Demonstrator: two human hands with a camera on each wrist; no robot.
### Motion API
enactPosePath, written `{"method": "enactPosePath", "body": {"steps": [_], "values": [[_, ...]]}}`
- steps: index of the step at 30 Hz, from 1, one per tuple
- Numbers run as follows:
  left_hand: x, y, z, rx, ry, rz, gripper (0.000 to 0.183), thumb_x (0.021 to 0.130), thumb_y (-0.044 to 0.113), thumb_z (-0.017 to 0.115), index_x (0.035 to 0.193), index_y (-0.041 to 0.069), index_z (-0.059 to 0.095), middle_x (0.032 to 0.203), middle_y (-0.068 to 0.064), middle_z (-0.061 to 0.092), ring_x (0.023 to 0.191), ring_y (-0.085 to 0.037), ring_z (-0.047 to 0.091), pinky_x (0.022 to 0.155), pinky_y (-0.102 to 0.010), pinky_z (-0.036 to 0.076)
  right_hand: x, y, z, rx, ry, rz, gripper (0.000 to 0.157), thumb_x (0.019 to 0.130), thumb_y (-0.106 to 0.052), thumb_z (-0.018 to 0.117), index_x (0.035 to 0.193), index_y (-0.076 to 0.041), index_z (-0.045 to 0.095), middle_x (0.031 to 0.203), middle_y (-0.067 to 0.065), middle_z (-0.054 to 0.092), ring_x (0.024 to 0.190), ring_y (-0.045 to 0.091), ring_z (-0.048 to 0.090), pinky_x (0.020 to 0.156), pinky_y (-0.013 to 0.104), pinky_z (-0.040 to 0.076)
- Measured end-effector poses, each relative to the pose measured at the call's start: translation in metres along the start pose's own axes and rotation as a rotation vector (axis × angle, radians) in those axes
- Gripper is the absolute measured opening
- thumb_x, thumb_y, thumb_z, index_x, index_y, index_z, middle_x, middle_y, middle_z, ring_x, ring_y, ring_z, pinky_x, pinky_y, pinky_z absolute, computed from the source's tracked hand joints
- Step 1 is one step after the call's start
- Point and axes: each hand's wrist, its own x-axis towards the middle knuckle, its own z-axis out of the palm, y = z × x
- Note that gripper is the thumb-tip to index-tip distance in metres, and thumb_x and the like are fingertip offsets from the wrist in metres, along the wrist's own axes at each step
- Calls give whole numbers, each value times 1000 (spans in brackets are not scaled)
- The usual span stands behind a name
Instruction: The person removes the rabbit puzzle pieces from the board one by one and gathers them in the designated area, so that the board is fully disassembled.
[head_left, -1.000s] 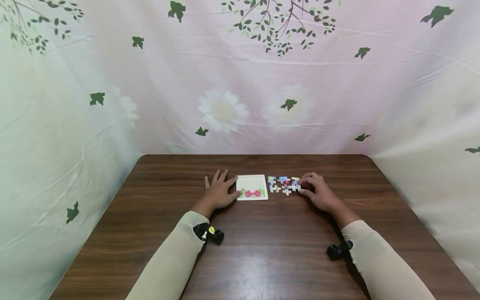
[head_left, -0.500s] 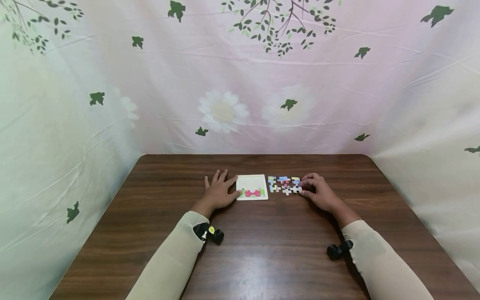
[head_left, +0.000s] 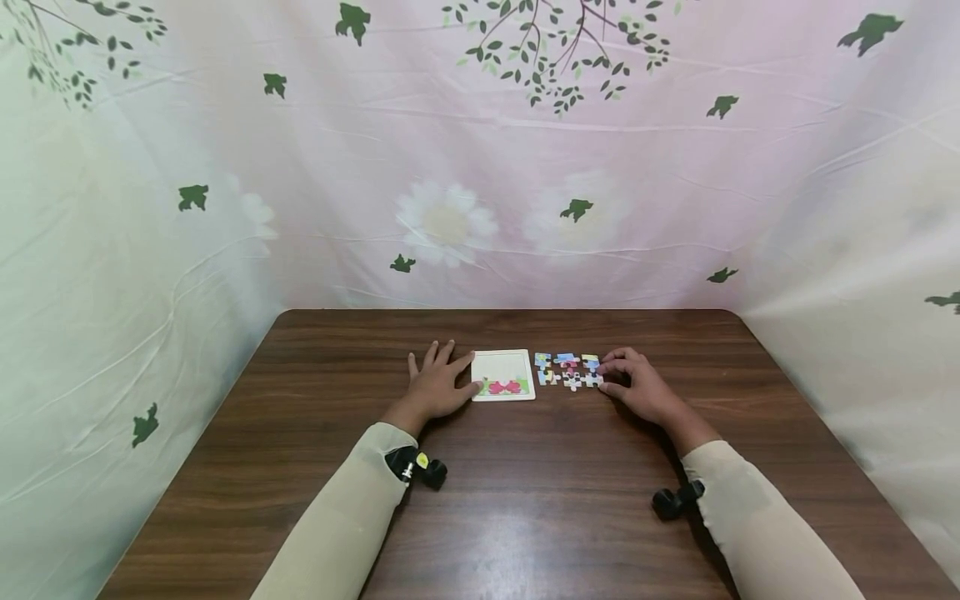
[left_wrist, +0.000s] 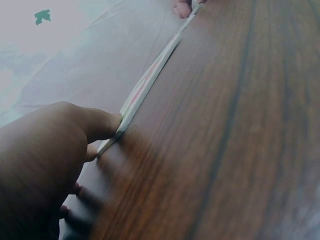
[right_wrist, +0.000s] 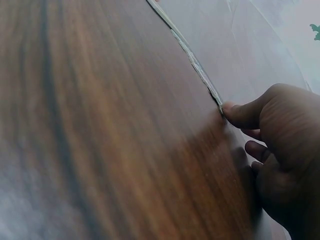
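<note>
A white puzzle frame board point(head_left: 501, 362) with a pink and green print along its lower part lies flat on the table. My left hand point(head_left: 438, 385) is spread at its left side, the thumb and index finger touching that edge. To the right of the board several colourful jigsaw pieces lie in two rows. My right hand point(head_left: 637, 385) pinches the lower right jigsaw piece point(head_left: 592, 380) at its right side, thumb and curved fingers close around it. In the right wrist view the thumb point(right_wrist: 242, 114) meets the thin edge of the pieces; the fingertips behind are partly hidden.
The brown wooden table point(head_left: 495, 483) reaches to a printed cloth backdrop point(head_left: 510, 150) with birds, leaves and flowers behind it. More cloth hangs at both sides. A small black camera is strapped to each wrist.
My right hand has shifted slightly right with the lower right jigsaw piece, which now sits a little apart from the piece above it. My left hand and the board stay in place.
</note>
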Motion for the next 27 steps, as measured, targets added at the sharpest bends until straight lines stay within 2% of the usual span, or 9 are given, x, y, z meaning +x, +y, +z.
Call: {"method": "enactPosePath", "body": {"steps": [8, 15, 18, 23, 27], "values": [[0, 1, 0, -8, 3, 6, 72, 108, 63, 54, 172, 32, 39, 184, -13, 19, 173, -43, 6, 130, -80, -5, 0, 2, 1, 49, 26, 6, 22, 105, -7, 73, 124, 3, 77, 139, 24, 58, 134, 45, 54, 113, 64, 44], [-1, 0, 1, -15, -1, 10, 73, 108, 64, 55, 171, 31, 40, 184, -13, 19, 173, -44, 6, 130, -80, -5, 6, 0, 10, 68, 113, -30, 20, 105, -8, 74, 121, 3, 77, 132, 21, 63, 125, 38, 58, 104, 43, 49], [-1, 0, 1, -19, 2, 13, 73, 108, 64, 55, 172, 31, 39, 184, -14, 19, 173, -44, 5, 130, -81, -6, 10, -4, 15, 66, 153, -53, 17, 103, -6, 75, 117, 3, 78, 130, 22, 64, 126, 41, 55, 105, 49, 46], [-1, -1, 0, -22, 1, 16, 74, 108, 64, 54, 172, 31, 38, 184, -14, 18, 173, -44, 4, 130, -81, -7, 17, -15, 22, 60, 186, -33, 13, 103, -8, 74, 114, -2, 79, 132, 22, 65, 133, 46, 50, 110, 76, 27], [1, -2, 0, -22, 4, 12, 74, 108, 65, 54, 172, 32, 37, 185, -13, 17, 173, -43, 4, 130, -80, -7, 24, -25, 29, 80, 197, -32, 12, 103, -7, 75, 112, -2, 79, 133, 22, 66, 134, 46, 50, 111, 80, 20]]}}
